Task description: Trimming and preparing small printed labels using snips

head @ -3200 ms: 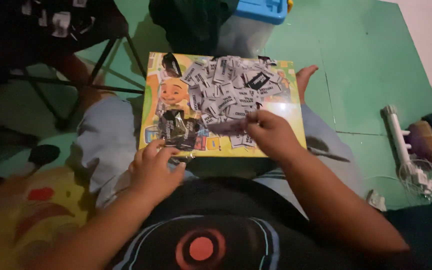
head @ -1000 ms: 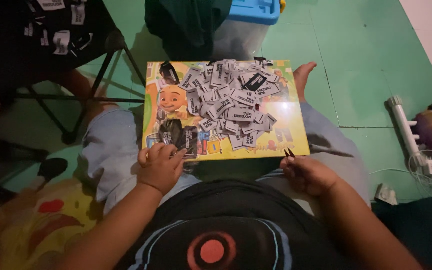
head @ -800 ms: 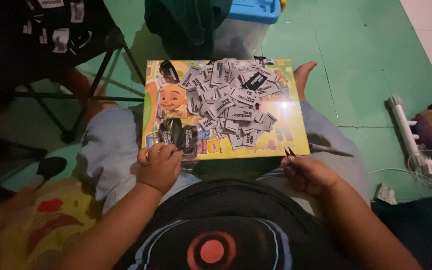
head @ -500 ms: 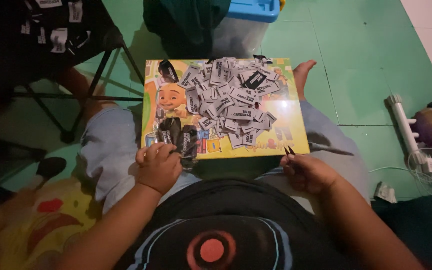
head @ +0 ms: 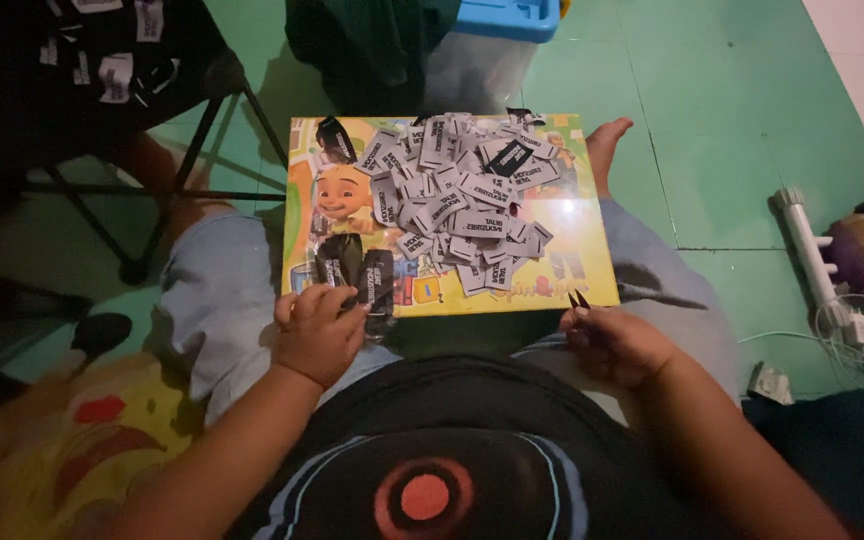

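green floor tiles [head: 752,150] are spreading out around a seated person who is balancing a colourful cartoon board [head: 572,270] across the lap as a work tray. grey woven labels [head: 457,200] are lying heaped on the board's far half, within easy reach. at the board's near left corner, the left hand [head: 317,330] is curling over a dark label stack [head: 357,280], fingers pinching it steady. at the near right corner, the right hand [head: 617,345] is closing round small black snips [head: 578,300], tips pointing up.

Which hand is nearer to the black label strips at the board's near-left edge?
Left. The left hand rests against the black label strips; the right hand sits off toward the board's opposite corner.
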